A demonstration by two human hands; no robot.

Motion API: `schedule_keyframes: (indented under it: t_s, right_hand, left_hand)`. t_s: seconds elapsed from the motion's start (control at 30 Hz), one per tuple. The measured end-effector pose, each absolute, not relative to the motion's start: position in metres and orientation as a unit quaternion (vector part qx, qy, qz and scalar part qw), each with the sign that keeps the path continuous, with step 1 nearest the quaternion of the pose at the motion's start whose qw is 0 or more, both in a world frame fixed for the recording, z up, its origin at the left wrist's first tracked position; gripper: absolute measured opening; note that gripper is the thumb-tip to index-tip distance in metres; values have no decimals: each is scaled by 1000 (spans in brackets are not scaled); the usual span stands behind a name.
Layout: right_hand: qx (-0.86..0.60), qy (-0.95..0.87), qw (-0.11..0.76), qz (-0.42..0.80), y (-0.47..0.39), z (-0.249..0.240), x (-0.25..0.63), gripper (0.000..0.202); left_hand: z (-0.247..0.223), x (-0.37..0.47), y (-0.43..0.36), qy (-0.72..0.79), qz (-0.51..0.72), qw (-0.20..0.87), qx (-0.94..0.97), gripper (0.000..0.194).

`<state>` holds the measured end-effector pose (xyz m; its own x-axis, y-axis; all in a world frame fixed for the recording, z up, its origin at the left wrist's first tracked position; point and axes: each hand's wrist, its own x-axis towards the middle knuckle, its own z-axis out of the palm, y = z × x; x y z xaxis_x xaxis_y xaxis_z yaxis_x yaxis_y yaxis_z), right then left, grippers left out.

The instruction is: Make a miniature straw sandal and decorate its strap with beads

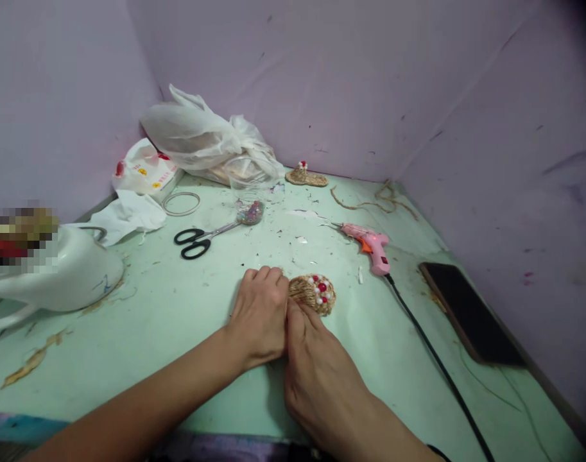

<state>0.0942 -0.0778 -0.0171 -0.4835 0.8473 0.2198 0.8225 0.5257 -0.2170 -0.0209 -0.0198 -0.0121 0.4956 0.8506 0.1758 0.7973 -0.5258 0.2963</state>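
A small slipper-shaped piece of coiled twine, with red and white beads at its right end, is held between my hands near the middle of the table. My left hand is closed round its left end, knuckles up, and covers that part. Against it, my right hand is closed too, its thumb and fingers pressed together at the near edge of the twine piece. A similar beaded twine slipper lies at the back by the wall.
A pink glue gun lies right of my hands, its black cord running to the front. Black-handled scissors, a metal ring, plastic bags and a white pot are leftward. Loose twine and a phone lie rightward.
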Motion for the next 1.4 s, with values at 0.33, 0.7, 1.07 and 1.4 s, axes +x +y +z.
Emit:
schedule_keyframes:
  t_s: [0.33, 0.7, 1.07, 1.4]
  right_hand:
    - [-501, -845, 162, 96, -76, -17, 95, 56]
    - [-524, -820, 150, 176, -74, -13, 98, 58]
    - [-524, -822, 158, 160, -74, -7, 97, 49]
    - [-535, -814, 142, 173, -75, -8, 96, 56]
  left_hand:
    - [-13, -20, -20, 488, 156, 88, 854, 16]
    - [-10, -19, -25, 534, 138, 89, 829, 18]
    - [-7, -18, -19, 506, 109, 60, 853, 16]
    - [-10, -17, -17, 520, 106, 74, 844, 17]
